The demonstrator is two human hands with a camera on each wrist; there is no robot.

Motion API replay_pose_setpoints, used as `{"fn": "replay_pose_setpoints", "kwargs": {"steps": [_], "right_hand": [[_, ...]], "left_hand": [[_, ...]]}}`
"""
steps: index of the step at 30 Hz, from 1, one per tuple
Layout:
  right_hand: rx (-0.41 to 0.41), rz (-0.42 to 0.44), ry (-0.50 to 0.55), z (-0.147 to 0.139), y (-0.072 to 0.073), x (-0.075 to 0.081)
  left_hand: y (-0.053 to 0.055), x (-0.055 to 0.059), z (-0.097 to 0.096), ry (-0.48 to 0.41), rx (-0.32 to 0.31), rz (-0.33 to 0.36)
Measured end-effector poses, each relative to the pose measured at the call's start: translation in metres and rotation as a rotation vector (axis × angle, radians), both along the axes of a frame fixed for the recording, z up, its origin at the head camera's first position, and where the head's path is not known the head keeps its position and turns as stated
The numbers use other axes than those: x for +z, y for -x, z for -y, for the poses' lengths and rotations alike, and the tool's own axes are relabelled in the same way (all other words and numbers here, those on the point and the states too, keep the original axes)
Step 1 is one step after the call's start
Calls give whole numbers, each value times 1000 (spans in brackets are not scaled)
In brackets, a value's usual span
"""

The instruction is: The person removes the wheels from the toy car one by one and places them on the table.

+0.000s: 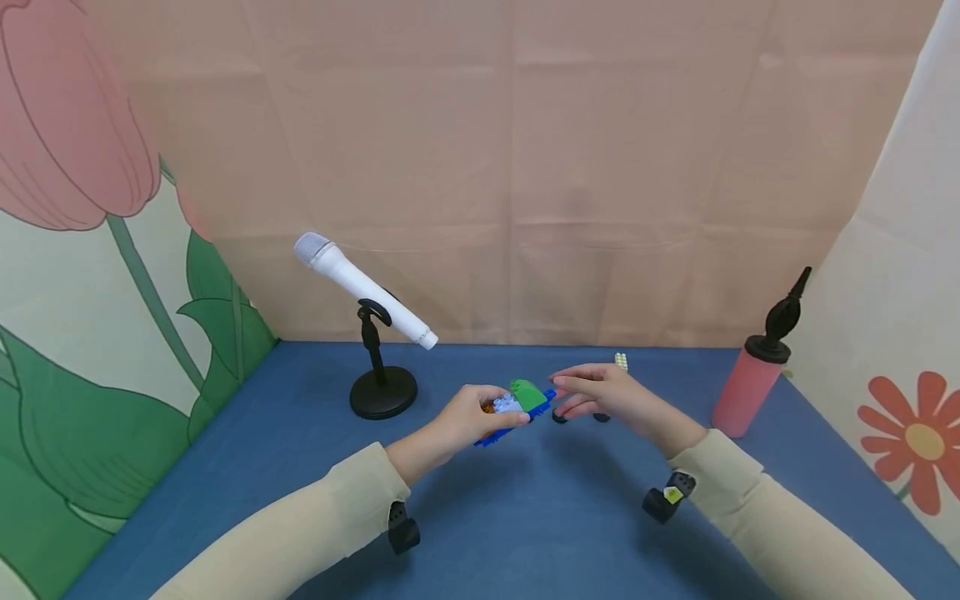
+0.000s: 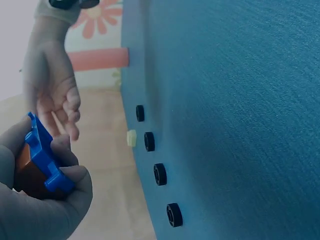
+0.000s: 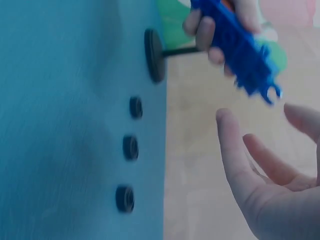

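My left hand [image 1: 467,418] grips a building-brick toy [image 1: 531,395] above the table, thumb on one side and fingers on the other. The toy has a blue base, light blue and green bricks on top, and a brown-orange part at the held end. In the right wrist view its blue underside [image 3: 240,52] shows small projections and a hook-like end. My right hand [image 1: 606,390] hovers just beyond that end, fingers loosely bent and apart, holding nothing. Several black wheels [image 2: 160,174] stand in a row on the table below, partly hidden by the right hand in the head view.
A white microphone [image 1: 367,287] rests on a black stand [image 1: 383,392] at the back left. At the back right is a pink hand pump [image 1: 750,392] with a black top. A small cream brick [image 1: 621,362] lies behind my right hand on the blue table [image 1: 517,533].
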State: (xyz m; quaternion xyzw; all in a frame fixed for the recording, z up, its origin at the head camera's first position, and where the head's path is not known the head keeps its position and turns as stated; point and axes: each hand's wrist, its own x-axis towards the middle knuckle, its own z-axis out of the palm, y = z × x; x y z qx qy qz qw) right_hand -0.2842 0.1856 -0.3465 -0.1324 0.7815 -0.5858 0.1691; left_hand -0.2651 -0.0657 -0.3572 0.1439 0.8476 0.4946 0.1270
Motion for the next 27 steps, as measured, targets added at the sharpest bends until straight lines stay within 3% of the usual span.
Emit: {"fn": "replay_pose_setpoints", "kwargs": {"steps": [6, 9, 17, 24, 27], "right_hand": [[125, 17, 72, 14, -12, 11], [150, 13, 86, 19, -16, 12], [83, -14, 70, 26, -19, 7], [103, -23, 82, 25, -19, 6], [96, -23, 76, 25, -19, 6]], "left_hand": [[1, 3, -1, 3, -51, -44], [0, 1, -1, -3, -67, -54], [-2, 4, -2, 32, -134, -43], [-3, 8, -1, 84, -198, -62], [-2, 7, -1, 92, -193, -80]]}}
